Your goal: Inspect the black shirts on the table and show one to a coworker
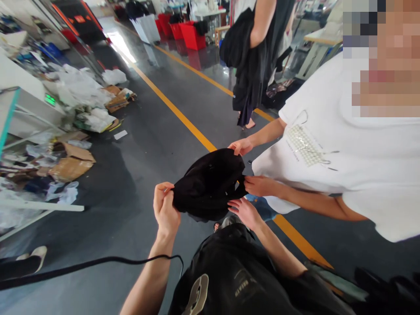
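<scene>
A black garment (210, 186) is stretched out in mid-air in front of me, its kind not clear. My left hand (166, 208) pinches its left edge between thumb and fingers. At the lower right edge, my right hand (247, 213) has its fingers stretched out and apart, beside or lightly touching the cloth. Another person's two hands hold the right side: one hand (241, 146) at the upper corner, the other hand (260, 185) just above my right hand. A small gap in the cloth shows near that lower hand. Its underside is hidden.
A person in a white shirt (315, 144) stands close on the right. Behind, another person carries dark clothes (244, 52). Cardboard and plastic bags (74, 162) litter the left floor. Red bins (193, 35) stand at the back. A black cable (98, 261) crosses the lower left.
</scene>
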